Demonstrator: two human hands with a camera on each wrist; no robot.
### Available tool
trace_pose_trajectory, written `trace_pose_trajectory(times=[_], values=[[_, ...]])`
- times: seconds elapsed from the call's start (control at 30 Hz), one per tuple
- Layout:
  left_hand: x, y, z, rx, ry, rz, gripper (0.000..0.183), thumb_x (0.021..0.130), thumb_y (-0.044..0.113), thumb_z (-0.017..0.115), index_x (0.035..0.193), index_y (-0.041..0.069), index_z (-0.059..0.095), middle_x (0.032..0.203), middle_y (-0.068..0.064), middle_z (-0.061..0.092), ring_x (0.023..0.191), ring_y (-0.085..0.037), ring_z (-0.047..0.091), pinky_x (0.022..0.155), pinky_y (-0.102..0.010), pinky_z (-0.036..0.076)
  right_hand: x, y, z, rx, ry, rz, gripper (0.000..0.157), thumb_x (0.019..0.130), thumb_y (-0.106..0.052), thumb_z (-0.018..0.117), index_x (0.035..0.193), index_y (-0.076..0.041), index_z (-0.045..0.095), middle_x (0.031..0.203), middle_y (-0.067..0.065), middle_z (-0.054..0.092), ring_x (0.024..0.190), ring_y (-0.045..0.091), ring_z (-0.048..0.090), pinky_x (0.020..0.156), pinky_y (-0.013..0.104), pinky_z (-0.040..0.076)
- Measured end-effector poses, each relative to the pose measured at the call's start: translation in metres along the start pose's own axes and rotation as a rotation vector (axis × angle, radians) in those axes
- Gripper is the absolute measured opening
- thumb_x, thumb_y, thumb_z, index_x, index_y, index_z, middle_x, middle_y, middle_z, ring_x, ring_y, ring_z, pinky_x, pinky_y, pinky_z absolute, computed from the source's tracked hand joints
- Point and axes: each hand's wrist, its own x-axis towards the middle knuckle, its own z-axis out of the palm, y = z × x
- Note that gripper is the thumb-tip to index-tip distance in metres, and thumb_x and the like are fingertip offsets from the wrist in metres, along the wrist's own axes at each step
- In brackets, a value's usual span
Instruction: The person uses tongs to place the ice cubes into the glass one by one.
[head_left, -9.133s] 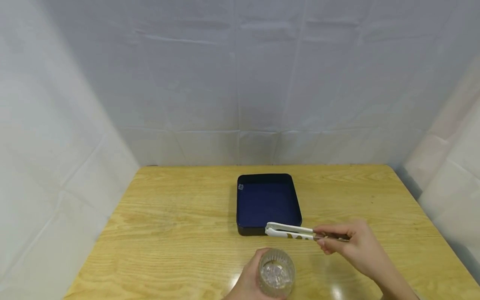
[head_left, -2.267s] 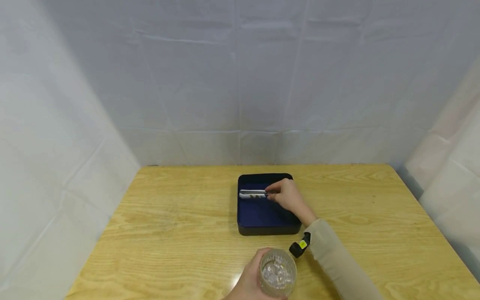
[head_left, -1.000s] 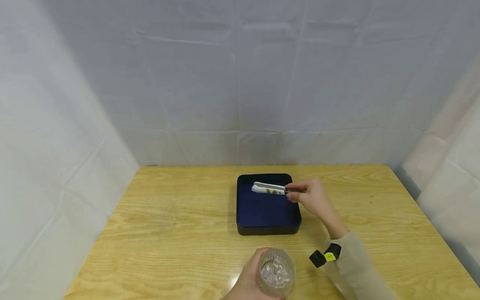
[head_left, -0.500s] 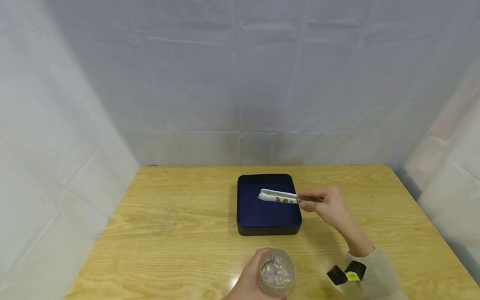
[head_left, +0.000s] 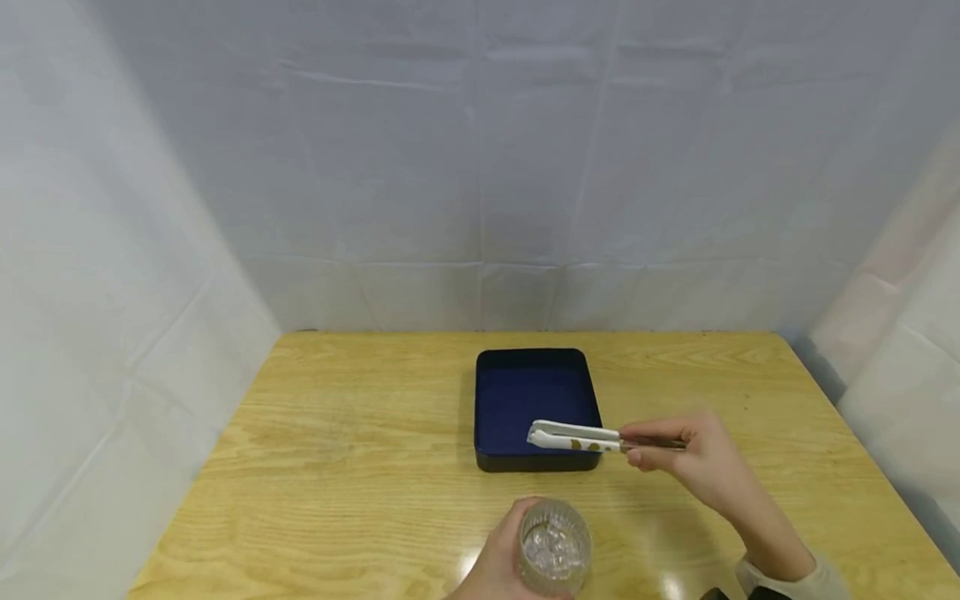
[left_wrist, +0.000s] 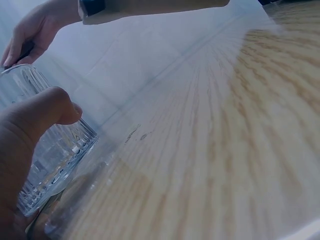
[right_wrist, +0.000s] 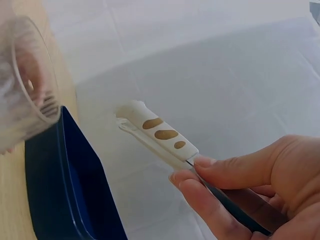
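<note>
My left hand (head_left: 497, 560) grips a clear ribbed glass (head_left: 556, 577) at the near edge of the head view. Several clear, ice-like cubes (head_left: 553, 546) lie inside it. In the left wrist view the thumb curls round the glass's side. My right hand (head_left: 712, 471) pinches tongs (head_left: 581, 437) with metal arms and white tips with brown spots. Their tips stand over the near rim of a dark blue tray (head_left: 536, 463). In the right wrist view, a small clear cube (right_wrist: 121, 121) shows between the nearly closed tips. The tray's near right corner is partly covered by the tongs.
The wooden table (head_left: 337, 433) reaches out to both sides of the tray. White sheeting (head_left: 375, 208) hangs behind it and at left and right. A beige sleeve (head_left: 795, 579) with a black wrist device covers the right forearm.
A small clear cube lay in the tray's far left corner; that spot is bare now. The right hand has drawn the tongs from there toward the near right. The left hand still holds the glass.
</note>
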Motion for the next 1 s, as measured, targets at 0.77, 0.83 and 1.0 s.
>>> trace_pose_trajectory(times=[0.77, 0.83, 1.0], values=[[0.001, -0.006, -0.001, 0.070, 0.005, 0.139, 0.090, 0.068, 0.012, 0.092, 0.141, 0.014, 0.039, 0.135, -0.006, 0.057, 0.118, -0.021, 0.059, 0.099, -0.036, 0.049, -0.054, 0.013, 0.010, 0.100, -0.208, 0.144, 0.031, 0.089, -0.006, 0.071, 0.116, 0.010, 0.068, 0.102, 0.017, 0.073, 0.085, 0.014, 0.072, 0.069, 0.030, 0.060], [0.001, -0.006, -0.001, 0.071, 0.004, 0.129, 0.090, 0.068, 0.013, 0.092, 0.141, 0.014, 0.039, 0.135, -0.005, 0.057, 0.118, -0.020, 0.059, 0.099, -0.036, 0.049, -0.055, 0.014, 0.011, 0.118, -0.210, 0.163, 0.032, 0.090, -0.006, 0.070, 0.117, 0.010, 0.067, 0.102, 0.018, 0.073, 0.085, 0.014, 0.072, 0.069, 0.031, 0.060], [0.001, -0.003, -0.001, 0.014, -0.011, 0.027, 0.087, 0.070, 0.015, 0.091, 0.140, 0.020, 0.039, 0.136, -0.003, 0.056, 0.119, -0.020, 0.058, 0.102, -0.036, 0.047, -0.056, 0.017, 0.012, 0.110, -0.210, 0.144, 0.031, 0.090, -0.006, 0.070, 0.117, 0.010, 0.067, 0.103, 0.018, 0.073, 0.085, 0.014, 0.072, 0.070, 0.033, 0.060]])
